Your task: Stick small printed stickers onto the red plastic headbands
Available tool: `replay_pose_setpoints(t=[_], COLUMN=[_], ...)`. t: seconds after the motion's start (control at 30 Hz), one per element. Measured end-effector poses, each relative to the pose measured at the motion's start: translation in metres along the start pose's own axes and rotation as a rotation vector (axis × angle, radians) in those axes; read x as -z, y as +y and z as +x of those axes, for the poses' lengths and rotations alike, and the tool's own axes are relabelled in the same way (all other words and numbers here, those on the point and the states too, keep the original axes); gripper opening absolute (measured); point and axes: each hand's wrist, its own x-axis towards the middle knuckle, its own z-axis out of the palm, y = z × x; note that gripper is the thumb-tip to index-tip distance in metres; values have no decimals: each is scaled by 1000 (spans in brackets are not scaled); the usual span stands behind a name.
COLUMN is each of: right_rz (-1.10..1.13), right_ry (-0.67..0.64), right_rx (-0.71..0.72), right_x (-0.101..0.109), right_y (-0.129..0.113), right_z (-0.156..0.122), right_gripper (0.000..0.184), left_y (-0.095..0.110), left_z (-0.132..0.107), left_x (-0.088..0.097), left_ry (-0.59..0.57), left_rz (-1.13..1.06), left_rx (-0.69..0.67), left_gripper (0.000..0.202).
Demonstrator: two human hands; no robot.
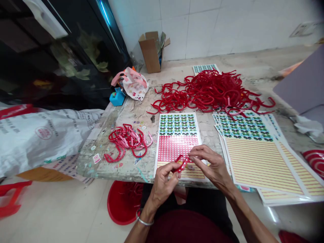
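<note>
The band (180, 157) in your fingers (173, 165) is red, with a pink, pale-spotted strip (185, 163). The sheet (174, 148) before you carries 3 patterns: blue-green-black motifs, white marks on pinkish red, and striped yellow. The sheets (260, 162) at your right pair similar motifs with reddish lines on yellow. Your bracelet (144, 221) is silver, your worktop (139, 113) mottled grey, the basin (113, 209) red.

You have two hands low in the middle of the picture, one left hand (164, 182) and one right hand (212, 165), with one red band (184, 165) at your fingers. One sticker sheet (177, 145) is under them. There are two piles of red bands: one big pile (212, 91) at upper middle, one small pile (129, 138) left of middle. They're too tangled to count. You've one cardboard box (150, 55) up top.
</note>
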Motion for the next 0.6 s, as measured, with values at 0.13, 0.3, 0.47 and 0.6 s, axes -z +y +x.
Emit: replay_pose_setpoints(t=[0.13,0.3,0.47,0.6], right_rz=[-114,-164,-292,-365], right_ry=[22,-9,-56,-54], right_rx=[79,85,97,104], right_x=[1,-1,-1,0], right_y=[3,7,5,2], right_z=[-1,-3,-2,-2], right_gripper=[12,10,8,8], left_y=[2,7,15,15], left_z=[0,2,3,2], left_x=[-1,-5,-9,-10], left_ry=[11,-3,-12,-23], left_rz=[17,134,233,247], left_rx=[15,-33,-113,-124], left_gripper=[18,16,11,10])
